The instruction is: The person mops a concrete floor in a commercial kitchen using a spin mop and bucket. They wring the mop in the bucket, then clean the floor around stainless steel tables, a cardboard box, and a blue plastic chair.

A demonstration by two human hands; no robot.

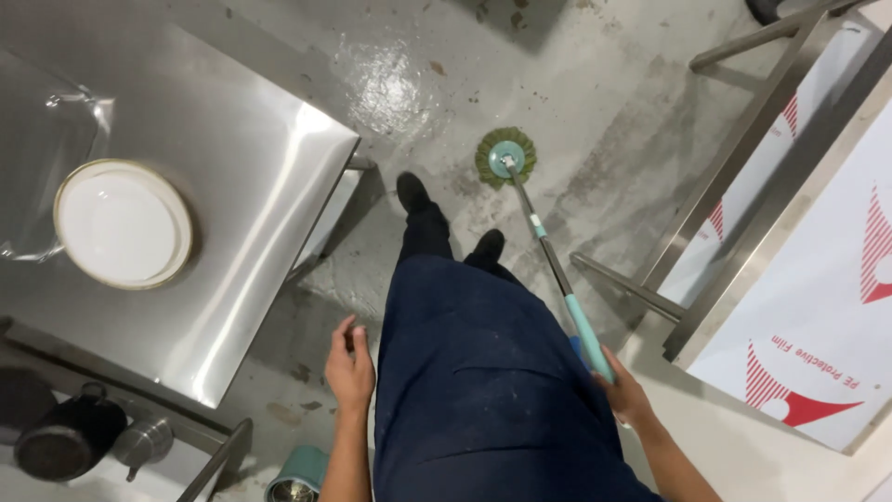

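Head view: the right hand (624,390) has its fingers clenched round the mop handle (557,279); the green mop head (506,158) rests on the wet floor (595,121), well ahead of them. The left hand (350,364) hangs loose, holding nothing. Flat, overlapping strokes would likely clean best.

The floor (576,102) was grey concrete, stained and wet in patches, with a bright glare of overhead light near the top. On the left stood a stainless-steel surface (251,214) carrying a round white plate (123,223) — dark pots (65,437) sat on a lower level below it. At right, a steel-framed unit (743,158) stayed wrapped in white protective film with red marks.
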